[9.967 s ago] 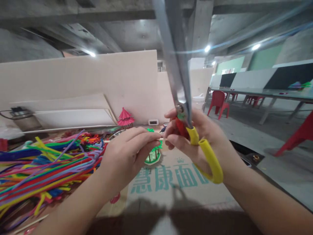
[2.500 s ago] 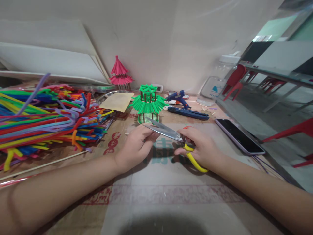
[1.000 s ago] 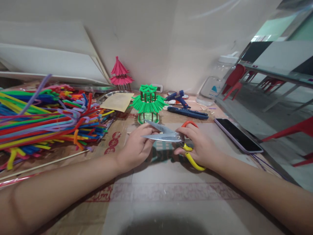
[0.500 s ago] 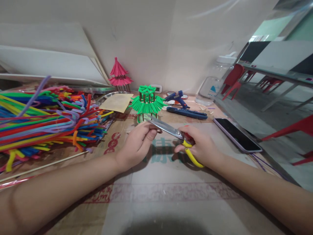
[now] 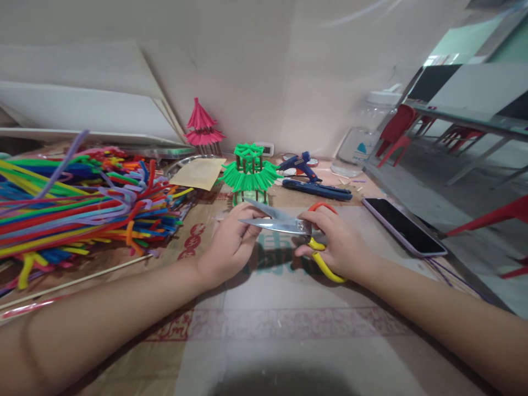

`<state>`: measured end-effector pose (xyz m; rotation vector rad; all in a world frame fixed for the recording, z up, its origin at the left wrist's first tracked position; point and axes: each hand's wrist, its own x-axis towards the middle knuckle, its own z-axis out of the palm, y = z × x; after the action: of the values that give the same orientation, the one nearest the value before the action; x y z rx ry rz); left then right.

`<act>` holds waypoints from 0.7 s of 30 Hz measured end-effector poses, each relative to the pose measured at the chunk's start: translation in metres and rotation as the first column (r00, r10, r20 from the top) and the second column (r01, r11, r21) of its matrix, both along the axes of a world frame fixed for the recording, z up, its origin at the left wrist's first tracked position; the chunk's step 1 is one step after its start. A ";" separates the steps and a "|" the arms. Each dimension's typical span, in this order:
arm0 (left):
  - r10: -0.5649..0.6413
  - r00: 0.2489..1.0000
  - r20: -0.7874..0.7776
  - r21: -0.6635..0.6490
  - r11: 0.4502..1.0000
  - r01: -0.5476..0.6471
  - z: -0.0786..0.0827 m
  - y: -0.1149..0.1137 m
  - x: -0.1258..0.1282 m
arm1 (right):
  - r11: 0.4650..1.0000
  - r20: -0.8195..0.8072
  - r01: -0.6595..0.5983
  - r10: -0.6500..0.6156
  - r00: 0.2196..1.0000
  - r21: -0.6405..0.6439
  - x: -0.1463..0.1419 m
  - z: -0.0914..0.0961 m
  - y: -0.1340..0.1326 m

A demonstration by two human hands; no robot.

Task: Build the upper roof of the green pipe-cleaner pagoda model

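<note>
While the right hand [image 5: 338, 247] has its fingers [image 5: 307, 251] threaded through the yellow and orange loops of the scissors [image 5: 284, 223], the two blades stand parted in a narrow V that points at the left hand [image 5: 229, 242]. That hand's fingers [image 5: 247, 220] are pressed together in a pinch right at the blade tips; whatever they grip is too small to make out, though it may be a short stick piece. Both hands hover just above the cardboard-covered worktop [image 5: 289, 308], directly in front of the green pavilion model [image 5: 248, 175].

As I judge it, the main risk is a nicked fingertip, since the pinch sits so close to the open blades. A snipped-off bit could also fly away and vanish among the clutter, and a jerk forward might knock the green pavilion model.

Counted outward: one pair of scissors, one green pavilion model, one pink pavilion model [image 5: 202, 127] behind it, one blue glue gun [image 5: 300, 164], one dark blue tool [image 5: 317, 190] lying beside it, one phone [image 5: 402, 226] at the right edge, one clear jar [image 5: 363, 140] near the wall, one long thin skewer [image 5: 74, 280], and a heap of pipe cleaners [image 5: 74, 203] too many to count.
</note>
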<state>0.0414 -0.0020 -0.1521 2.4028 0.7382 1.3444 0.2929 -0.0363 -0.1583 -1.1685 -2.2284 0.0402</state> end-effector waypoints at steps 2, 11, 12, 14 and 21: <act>-0.008 1.000 -0.016 -0.011 1.000 0.008 0.001 0.000 0.000 | 1.000 0.013 0.001 -0.002 1.000 0.020 0.000 0.001 0.000; -0.005 0.998 -0.062 -0.035 0.999 0.003 0.003 -0.001 -0.002 | 0.998 0.065 -0.016 0.012 0.998 0.067 -0.002 0.008 -0.001; -0.002 0.998 -0.066 -0.034 0.999 -0.001 0.002 -0.001 -0.002 | 0.997 0.077 -0.015 0.009 0.997 0.073 -0.002 0.008 -0.001; 0.002 0.997 -0.080 -0.028 1.000 -0.005 0.002 -0.001 -0.002 | 0.997 0.100 -0.008 0.001 0.995 0.072 -0.003 0.010 -0.002; 0.044 0.995 -0.088 -0.019 0.999 -0.046 0.005 -0.003 0.003 | 0.996 -0.005 0.071 -0.071 0.997 -0.054 0.000 0.003 -0.002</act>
<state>0.0443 -0.0055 -0.1468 2.4556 0.8299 1.2478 0.2933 -0.0384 -0.1549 -1.2736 -2.1901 0.0750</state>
